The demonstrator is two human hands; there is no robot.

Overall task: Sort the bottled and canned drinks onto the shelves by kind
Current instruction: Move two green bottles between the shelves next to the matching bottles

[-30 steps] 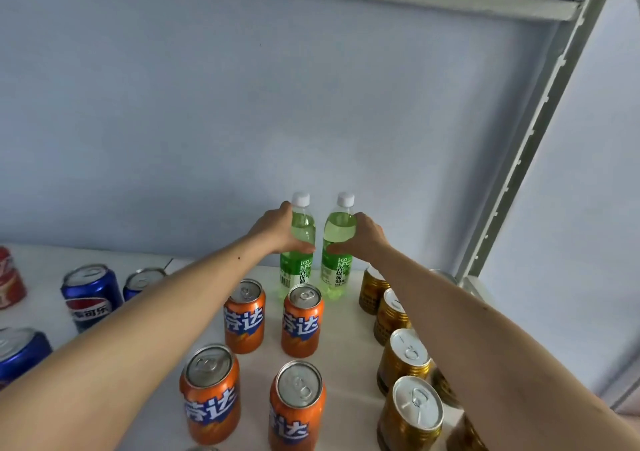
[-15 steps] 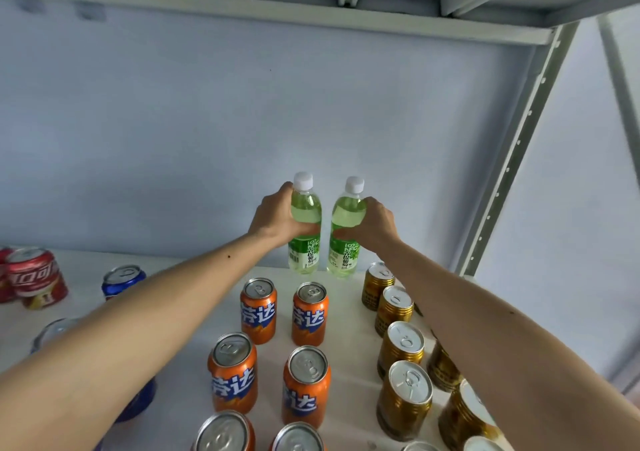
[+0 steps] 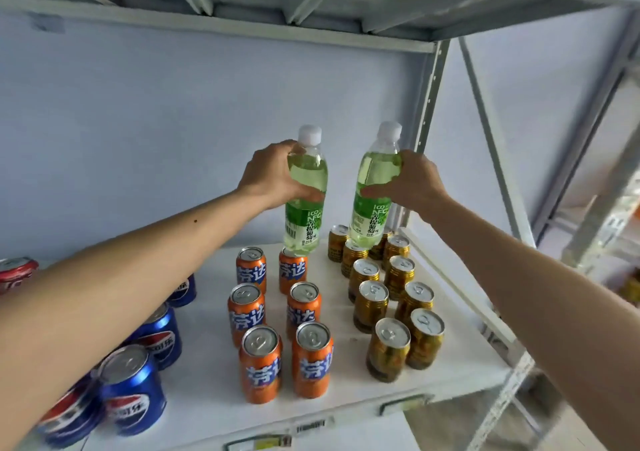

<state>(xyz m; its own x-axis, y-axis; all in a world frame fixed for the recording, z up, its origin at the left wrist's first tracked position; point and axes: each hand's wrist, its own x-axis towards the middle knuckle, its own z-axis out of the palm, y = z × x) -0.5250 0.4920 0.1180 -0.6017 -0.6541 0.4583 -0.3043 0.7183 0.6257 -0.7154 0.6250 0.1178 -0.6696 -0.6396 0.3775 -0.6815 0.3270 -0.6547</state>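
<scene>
My left hand (image 3: 268, 173) grips a green drink bottle (image 3: 304, 205) with a white cap, held upright above the orange cans. My right hand (image 3: 414, 180) grips a second, matching green bottle (image 3: 372, 194), tilted slightly and held above the gold cans. Both bottles are off the white shelf (image 3: 346, 405). Below them stand two columns of orange cans (image 3: 259, 364) in the middle, gold cans (image 3: 388, 348) on the right, blue cans (image 3: 133, 388) on the left and a red can (image 3: 15, 272) at the far left.
The upper shelf's underside (image 3: 311, 4) hangs close above the bottles. A perforated metal upright (image 3: 429, 104) and a diagonal brace (image 3: 491, 139) stand on the right. Another rack (image 3: 609, 215) shows at the far right. Price-tag holders (image 3: 308, 428) line the shelf's front edge.
Both hands have lifted the two green bottles from the back of the shelf and drawn them up and toward me. The view has pulled back, showing more cans.
</scene>
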